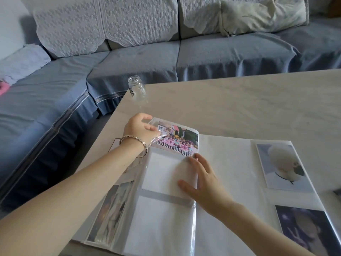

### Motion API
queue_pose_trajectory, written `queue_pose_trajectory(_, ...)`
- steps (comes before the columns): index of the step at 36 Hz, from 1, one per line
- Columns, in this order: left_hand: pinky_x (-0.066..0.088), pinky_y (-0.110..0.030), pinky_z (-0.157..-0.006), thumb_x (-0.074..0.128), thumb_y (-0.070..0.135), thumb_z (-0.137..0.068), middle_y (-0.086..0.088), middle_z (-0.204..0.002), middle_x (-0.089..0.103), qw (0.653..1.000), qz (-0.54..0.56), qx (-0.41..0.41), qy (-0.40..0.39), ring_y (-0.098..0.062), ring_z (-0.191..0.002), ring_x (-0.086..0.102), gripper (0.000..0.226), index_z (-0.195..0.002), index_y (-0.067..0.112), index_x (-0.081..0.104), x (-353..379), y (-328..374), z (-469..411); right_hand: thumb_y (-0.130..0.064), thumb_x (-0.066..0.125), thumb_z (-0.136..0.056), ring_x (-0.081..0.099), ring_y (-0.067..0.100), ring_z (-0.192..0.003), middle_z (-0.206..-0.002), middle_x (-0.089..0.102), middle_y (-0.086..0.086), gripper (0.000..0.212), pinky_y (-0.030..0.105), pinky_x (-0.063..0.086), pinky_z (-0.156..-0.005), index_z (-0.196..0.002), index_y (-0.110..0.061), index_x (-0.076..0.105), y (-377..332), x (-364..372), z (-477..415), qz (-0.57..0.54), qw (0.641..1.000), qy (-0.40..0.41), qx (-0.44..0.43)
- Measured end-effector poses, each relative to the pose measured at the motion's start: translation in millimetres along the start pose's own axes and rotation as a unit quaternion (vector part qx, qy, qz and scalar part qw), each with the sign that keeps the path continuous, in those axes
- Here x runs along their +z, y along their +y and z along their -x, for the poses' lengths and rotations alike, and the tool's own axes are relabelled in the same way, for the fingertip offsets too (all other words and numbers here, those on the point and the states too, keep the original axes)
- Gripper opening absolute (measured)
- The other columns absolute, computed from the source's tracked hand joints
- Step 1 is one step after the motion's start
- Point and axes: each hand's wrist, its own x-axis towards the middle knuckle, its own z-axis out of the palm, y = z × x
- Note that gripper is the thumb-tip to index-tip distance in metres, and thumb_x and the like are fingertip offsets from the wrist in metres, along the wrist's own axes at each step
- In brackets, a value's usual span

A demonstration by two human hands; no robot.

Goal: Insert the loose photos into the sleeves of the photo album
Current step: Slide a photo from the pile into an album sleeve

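While the photo album (221, 163) lies open on the tabletop (239, 100), the work looks partly done, with one picture just about seated. A group photo (177, 140) of children in pink fills the top sleeve (156, 138) of the album's left page. The left hand (142, 130) sits at that page's upper outer corner, fingers curled and pinching the crinkled clear film of the sleeve. I cannot tell whether the photo is fully home. The right hand (201, 180) rests below the group photo near the album's spine, fingers straight and spread, pressing the page flat and holding nothing. Under it the middle sleeve (162, 170) and the bottom sleeve (158, 222) show only white backing, so both appear unfilled. At the album's outer left edge, a turned leaf (110, 211) already carries pictures. Two portrait photos, an upper one (282, 167) and a lower one (310, 231), lie along the outer edge of the album's right page. Whether they are loose or sleeved is unclear, but I judge they are waiting their turn. Beyond the album's far left corner stands a clear glass jar (137, 88). Its small dark label is too tiny to read, and no other writing shows.
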Motion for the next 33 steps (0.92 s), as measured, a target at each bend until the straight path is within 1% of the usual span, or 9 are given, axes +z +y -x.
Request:
queue_pose_trajectory(3, 0.055, -0.035, -0.079, 0.075, 0.007, -0.072, 0.008, -0.079, 0.069, 1.0, 0.014, -0.005, -0.001, -0.015, -0.061, 0.063, 0.045, -0.113, 0.016, 0.058, 0.8, -2.6, -0.3, -0.046, 0.058, -0.086, 0.02, 0.009, -0.139, -0.153, 0.009, -0.012, 0.073, 0.011, 0.016, -0.103, -0.146, -0.025, 0.022, 0.3, 0.4, -0.1, 0.002, 1.0, 0.004, -0.003)
queue_pose_trajectory(7, 0.051, -0.017, -0.06, 0.069, 0.006, -0.075, 0.009, -0.075, 0.068, 1.0, 0.009, -0.002, 0.009, -0.009, -0.053, 0.06, 0.039, -0.109, 0.019, 0.057, 1.4, -3.2, -0.3, -0.046, 0.058, -0.086, 0.019, 0.008, -0.139, -0.152, 0.008, -0.013, 0.073, 0.013, 0.016, -0.104, -0.146, -0.025, 0.021, 0.9, 1.0, 0.2, 0.0, 1.0, 0.004, -0.005)
queue_pose_trajectory(13, 0.054, -0.025, -0.069, 0.07, 0.003, -0.076, -0.003, -0.082, 0.073, 0.997, 0.074, 0.016, 0.012, -0.021, -0.081, 0.069, 0.046, -0.117, 0.017, 0.055, 1.8, -6.4, -1.9, -0.047, 0.058, -0.086, 0.018, 0.007, -0.139, -0.153, 0.007, -0.013, 0.073, 0.011, 0.015, -0.104, -0.146, -0.026, 0.021, 2.5, 2.0, 0.2, -0.012, 1.0, 0.004, -0.009)
queue_pose_trajectory(18, 0.051, -0.013, -0.061, 0.064, -0.005, -0.079, 0.011, -0.055, 0.066, 0.994, 0.103, 0.029, -0.005, -0.003, -0.056, 0.064, 0.042, -0.114, 0.016, 0.051, 3.1, -9.2, -2.3, -0.058, 0.057, -0.081, 0.021, 0.007, -0.138, -0.147, 0.012, -0.019, 0.079, 0.012, 0.016, -0.105, -0.145, -0.024, 0.025, 2.1, 2.1, -0.7, -0.02, 1.0, 0.01, -0.012)
queue_pose_trajectory(21, 0.054, -0.03, -0.079, 0.068, 0.0, -0.078, 0.0, -0.076, 0.07, 0.996, 0.085, 0.004, 0.017, -0.015, -0.07, 0.063, 0.046, -0.119, 0.014, 0.052, 4.8, -16.6, -4.6, -0.074, 0.039, -0.066, 0.018, 0.003, -0.139, -0.145, 0.011, -0.025, 0.096, 0.013, 0.014, -0.109, -0.146, -0.024, 0.025, 2.2, 2.6, -2.5, -0.007, 0.999, 0.018, -0.03)
queue_pose_trajectory(24, 0.048, -0.034, -0.089, 0.064, 0.001, -0.082, -0.005, -0.104, 0.065, 0.999, -0.049, 0.009, 0.01, -0.021, -0.094, 0.06, 0.048, -0.125, 0.014, 0.05, 16.8, -26.8, -0.5, -0.065, 0.048, -0.079, 0.006, -0.001, -0.141, -0.15, 0.006, -0.022, 0.085, 0.008, 0.002, -0.109, -0.147, -0.024, 0.02, 5.8, 1.5, -3.4, 0.033, 0.998, 0.008, -0.043)
queue_pose_trajectory(28, 0.035, -0.036, -0.105, 0.05, 0.011, -0.092, -0.015, -0.143, 0.041, 0.959, -0.186, 0.212, -0.01, -0.029, -0.13, 0.042, 0.035, -0.126, 0.005, 0.054, 44.0, -32.8, 18.9, -0.072, 0.025, -0.069, 0.001, -0.012, -0.133, -0.139, -0.004, -0.033, 0.091, 0.0, -0.005, -0.102, -0.147, -0.025, 0.021, 12.2, -0.5, -4.1, 0.037, 0.997, 0.006, -0.07)
queue_pose_trajectory(30, 0.028, -0.036, -0.111, 0.039, 0.025, -0.094, -0.009, -0.148, 0.036, 0.937, -0.133, 0.304, -0.111, -0.026, -0.136, 0.036, 0.044, -0.131, 0.005, 0.052, 58.5, -32.7, 29.6, -0.063, 0.035, -0.079, 0.006, -0.011, -0.134, -0.138, 0.0, -0.034, 0.077, 0.0, 0.001, -0.104, -0.146, -0.025, 0.025, 15.9, -4.0, -4.0, 0.014, 0.997, -0.005, -0.075)
queue_pose_trajectory(33, -0.003, -0.027, -0.116, 0.003, 0.053, -0.09, 0.019, -0.148, -0.002, 0.895, -0.217, 0.323, -0.219, -0.005, -0.143, -0.001, 0.065, -0.148, 0.027, 0.015, 75.2, -38.5, 43.3, -0.023, 0.053, -0.093, 0.027, -0.007, -0.131, -0.141, 0.018, -0.029, 0.05, -0.002, 0.014, -0.1, -0.141, -0.021, 0.039, 22.6, -13.1, -1.9, -0.024, 0.998, -0.009, -0.066)
